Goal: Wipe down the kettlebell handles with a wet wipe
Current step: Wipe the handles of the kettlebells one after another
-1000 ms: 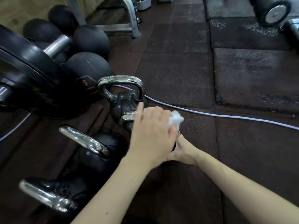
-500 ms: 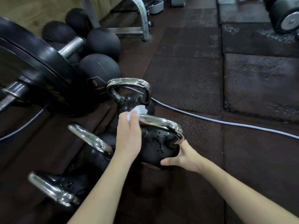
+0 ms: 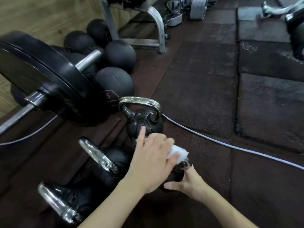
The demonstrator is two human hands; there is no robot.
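My left hand (image 3: 152,159) presses a white wet wipe (image 3: 178,153) onto the chrome handle of a black kettlebell (image 3: 176,174), covering most of that handle. My right hand (image 3: 185,183) grips the kettlebell's body from the lower right and holds it tilted. Another kettlebell (image 3: 143,116) with a chrome handle stands upright just behind. Two more kettlebells (image 3: 105,159), (image 3: 62,203) with shiny handles stand to the left in a row.
A loaded barbell with a big black plate (image 3: 41,76) lies at the left. Several black medicine balls (image 3: 115,84) sit behind it. A pale cable (image 3: 230,146) runs across the rubber floor mats. A metal rack leg (image 3: 158,27) and more weights stand at the back.
My left hand has slid the wipe from the left end of the handle to its right end. The camera has tilted up a little; my right hand stays on the kettlebell's body.
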